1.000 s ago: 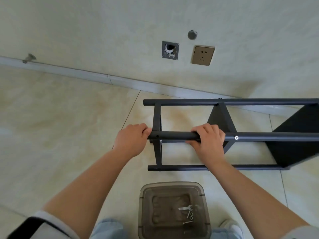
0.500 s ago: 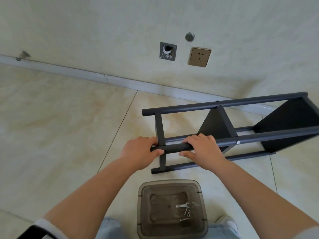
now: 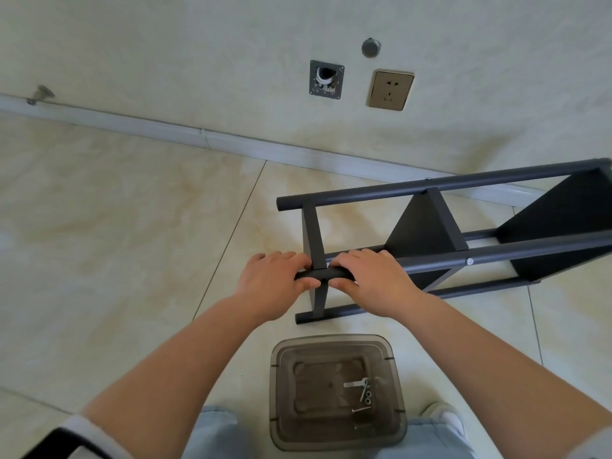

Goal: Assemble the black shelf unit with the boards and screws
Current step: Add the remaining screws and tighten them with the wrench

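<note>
Both hands are wrapped round the near top tube (image 3: 323, 275) of the black shelf unit (image 3: 447, 233), which lies on its side on the floor: left hand (image 3: 275, 283) just left of the upright crosspiece (image 3: 314, 240), right hand (image 3: 372, 279) just right of it, fingers curled over, thumbs underneath. I'd say keep the grip even on both sides so the frame doesn't twist. The screws (image 3: 362, 390) sit in the smoky plastic bin (image 3: 337, 392), below the wrists. The shelf's far right end is cut off, and the joint between the thumbs is hard to read.
</note>
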